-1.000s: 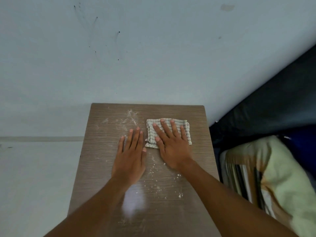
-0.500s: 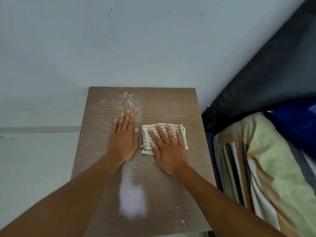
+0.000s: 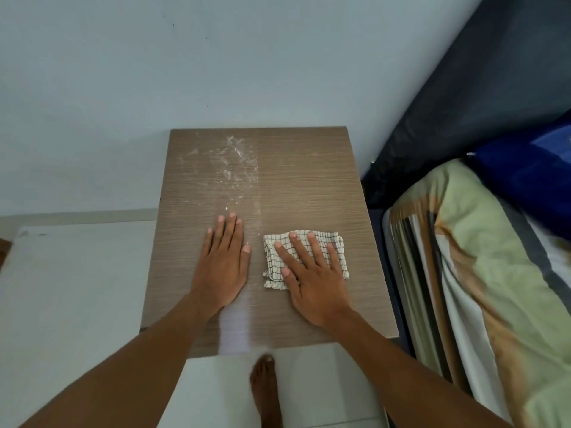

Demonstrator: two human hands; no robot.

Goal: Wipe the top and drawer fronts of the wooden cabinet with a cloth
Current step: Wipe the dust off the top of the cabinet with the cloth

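Observation:
The wooden cabinet top [image 3: 296,180] fills the middle of the view, seen from above; its drawer fronts are hidden. White powdery dust [image 3: 238,162] streaks the far left-centre part. A folded white cloth with a dark grid [image 3: 335,245] lies on the near right part. My right hand [image 3: 312,273] presses flat on the cloth, fingers spread. My left hand [image 3: 224,261] rests flat on the bare wood just left of the cloth, holding nothing.
A pale wall [image 3: 216,57] rises behind the cabinet. A bed with a striped green and orange cover [image 3: 482,288] and a dark mattress [image 3: 494,88] stands close on the right. White floor tiles [image 3: 71,288] lie to the left, and a bare foot [image 3: 265,387] stands below the front edge.
My right hand has dragged the cloth from the far centre toward the near right of the top. The dust near the front is gone. My left hand slid back too.

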